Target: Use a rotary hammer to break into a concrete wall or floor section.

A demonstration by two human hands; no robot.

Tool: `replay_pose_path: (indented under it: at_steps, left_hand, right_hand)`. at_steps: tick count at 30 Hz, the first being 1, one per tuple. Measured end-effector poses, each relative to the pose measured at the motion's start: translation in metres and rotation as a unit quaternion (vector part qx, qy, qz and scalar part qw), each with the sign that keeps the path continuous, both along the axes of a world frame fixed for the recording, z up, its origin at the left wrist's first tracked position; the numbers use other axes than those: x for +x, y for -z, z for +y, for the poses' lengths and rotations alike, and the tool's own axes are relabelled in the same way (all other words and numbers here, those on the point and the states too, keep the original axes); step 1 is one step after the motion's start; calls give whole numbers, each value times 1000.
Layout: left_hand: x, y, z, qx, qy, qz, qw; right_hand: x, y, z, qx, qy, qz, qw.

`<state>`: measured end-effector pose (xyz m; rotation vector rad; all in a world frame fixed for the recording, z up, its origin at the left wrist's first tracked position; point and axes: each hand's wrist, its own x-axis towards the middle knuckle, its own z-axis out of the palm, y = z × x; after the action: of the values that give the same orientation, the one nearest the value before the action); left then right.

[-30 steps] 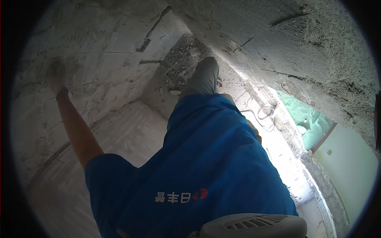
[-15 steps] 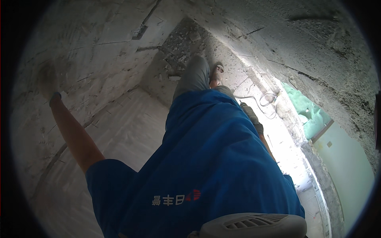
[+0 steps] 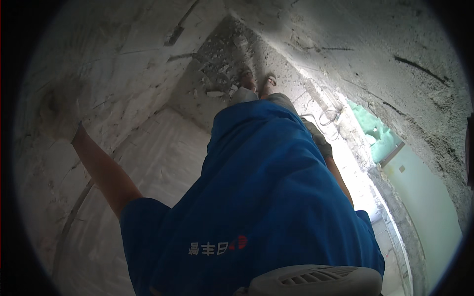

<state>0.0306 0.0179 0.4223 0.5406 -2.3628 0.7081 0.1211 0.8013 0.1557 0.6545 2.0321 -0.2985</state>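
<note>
a: head view: what lies at the left of the frame?
b: the left arm (image 3: 106, 170), bare below the sleeve, extends to the upper left, where the left hand (image 3: 58, 112), blurred and dust-coloured, appears over the rough grey wall (image 3: 128, 69). whether it touches that surface, and whether its fingers are spread or closed on something, cannot be told.
a: where does the wall stand?
b: it fills the upper left of the frame; dark grooves (image 3: 175, 36) mark it toward the upper centre.
a: and the right hand?
b: the right hand (image 3: 319, 140), in a greyish glove, lies right of centre beside the blue shirt (image 3: 271, 182), which partly hides it. its grip cannot be told either. a looped cable (image 3: 321, 120) lies near it.
a: the surroundings?
b: at upper centre, broken rubble (image 3: 215, 74) lies beside two feet (image 3: 269, 85). at the right are green sheeting (image 3: 374, 135) and a pale green panel (image 3: 419, 187); at the lower edge, a grey vented device (image 3: 316, 281).
</note>
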Motion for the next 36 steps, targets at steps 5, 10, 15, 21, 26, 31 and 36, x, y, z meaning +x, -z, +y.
replay_pose_path:
  at_steps: [5, 10, 15, 21, 26, 31, 36]
  left_hand:
    - [4, 4, 0, -3, -22, 18, 1000]
    - [0, -3, 18, -6, 17, 40, 999]
    - [-4, -11, 12, 7, 78, 40, 996]
    - [-1, -4, 26, -3, 10, 52, 999]
    - [-4, -4, 28, -16, 16, 69, 997]
    - [-5, -2, 23, -49, 46, 85, 994]
    - [-5, -3, 21, -50, 82, 89, 991]
  right_hand:
    - [-14, -39, -40, -28, 194, 82, 977]
    - [-10, -41, -45, -82, 343, 89, 932]
    - [7, -10, -10, -189, 360, 129, 904]
    - [-24, -77, -79, -67, 261, 97, 958]
    - [-19, -64, -74, -52, 234, 79, 968]
    - [0, -44, -65, -73, 336, 90, 935]
    - [-2, -39, -60, -56, 320, 92, 941]
